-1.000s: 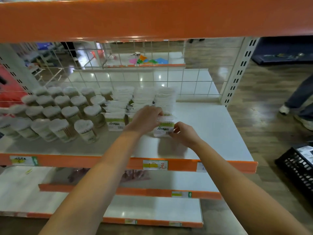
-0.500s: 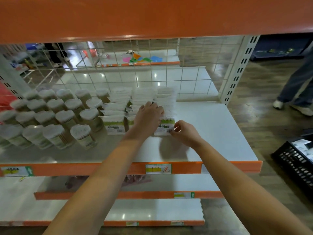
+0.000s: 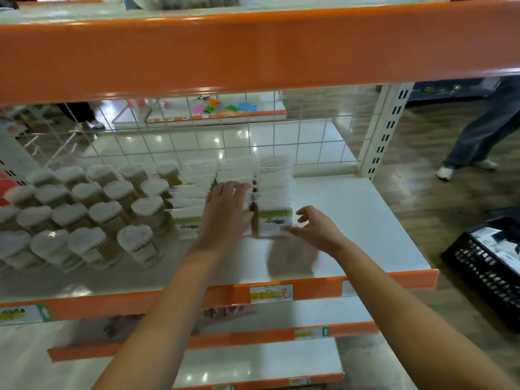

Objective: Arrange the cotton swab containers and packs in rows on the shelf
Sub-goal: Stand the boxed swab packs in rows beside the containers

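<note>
Since half a second ago: right hand [image 3: 315, 229] has let go of the front pack and drawn slightly back, fingers now spread and loosely curved, holding nothing, thumb tip just beside the lower right corner of the front pack [image 3: 275, 223] of the rightmost row; left hand [image 3: 228, 211] remains laid flat, fingers straight, over the middle row of packs [image 3: 235, 175], palm down against its tops, gripping nothing. Item, nearest: orange shelf edge [image 3: 388, 282] below both forearms, bearing a yellow-and-white price tag [image 3: 271, 293] between the wrists. Item: white shelf board [image 3: 351, 220], bare to the right of the right hand. Item: rightmost row of packs [image 3: 274, 175], upright, green-banded label on the front one, running back from the right hand's fingertips towards the wire grid. Item: left row of packs [image 3: 188, 204], just left of the left hand, front label partly visible. Item: heart-lidded clear containers [image 3: 92, 209] of cotton swabs, standing in several rows well to the left of the left hand. Item, beyond the hands: white wire grid backing [image 3: 309, 142]. Item, above: orange beam [image 3: 253, 49] of the upper shelf. Item, far right of the right hand: black crate [image 3: 484, 266] on the floor, and a person's trouser legs [image 3: 484, 128] with white shoes.
</note>
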The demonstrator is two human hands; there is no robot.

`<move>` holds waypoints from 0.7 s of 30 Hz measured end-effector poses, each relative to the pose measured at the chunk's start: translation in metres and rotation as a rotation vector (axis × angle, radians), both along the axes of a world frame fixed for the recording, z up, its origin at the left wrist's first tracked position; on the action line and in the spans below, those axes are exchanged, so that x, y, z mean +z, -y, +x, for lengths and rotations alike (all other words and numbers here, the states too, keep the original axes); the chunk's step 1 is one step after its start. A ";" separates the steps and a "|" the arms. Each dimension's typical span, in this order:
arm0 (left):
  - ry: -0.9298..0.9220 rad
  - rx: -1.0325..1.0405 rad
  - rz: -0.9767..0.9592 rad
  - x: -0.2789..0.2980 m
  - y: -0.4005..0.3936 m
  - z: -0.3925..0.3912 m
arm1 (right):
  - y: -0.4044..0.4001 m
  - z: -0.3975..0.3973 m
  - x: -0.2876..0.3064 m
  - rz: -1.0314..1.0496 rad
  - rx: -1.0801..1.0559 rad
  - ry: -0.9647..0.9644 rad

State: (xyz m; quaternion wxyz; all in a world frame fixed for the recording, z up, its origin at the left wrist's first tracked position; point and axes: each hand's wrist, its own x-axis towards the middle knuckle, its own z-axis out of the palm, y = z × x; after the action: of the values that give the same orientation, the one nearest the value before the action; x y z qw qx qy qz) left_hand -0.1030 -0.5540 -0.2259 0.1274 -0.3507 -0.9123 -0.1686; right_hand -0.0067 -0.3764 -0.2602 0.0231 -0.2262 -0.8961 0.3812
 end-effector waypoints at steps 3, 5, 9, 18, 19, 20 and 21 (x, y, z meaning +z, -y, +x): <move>0.095 0.074 0.154 -0.008 0.017 0.016 | 0.008 0.000 -0.006 -0.062 -0.027 -0.036; 0.353 0.092 0.252 -0.015 0.015 0.037 | 0.015 -0.001 -0.012 -0.094 -0.043 -0.049; 0.783 0.082 0.398 -0.042 -0.006 0.061 | 0.023 -0.005 -0.015 -0.187 -0.082 -0.094; 0.979 0.225 0.695 -0.031 -0.050 0.059 | 0.036 -0.009 -0.001 -0.394 -0.066 -0.207; 0.970 0.231 0.712 -0.033 -0.052 0.057 | 0.036 -0.010 -0.001 -0.399 -0.065 -0.205; 0.962 0.237 0.727 -0.032 -0.054 0.057 | 0.036 -0.011 0.000 -0.409 -0.064 -0.205; 0.960 0.240 0.746 -0.033 -0.056 0.056 | 0.035 -0.012 0.001 -0.419 -0.062 -0.212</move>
State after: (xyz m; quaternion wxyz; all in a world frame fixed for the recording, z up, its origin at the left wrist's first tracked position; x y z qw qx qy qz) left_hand -0.0467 -0.4982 -0.2591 -0.1653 -0.0625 -0.7805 -0.5996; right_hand -0.0186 -0.4119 -0.2590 0.0811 -0.2121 -0.7825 0.5797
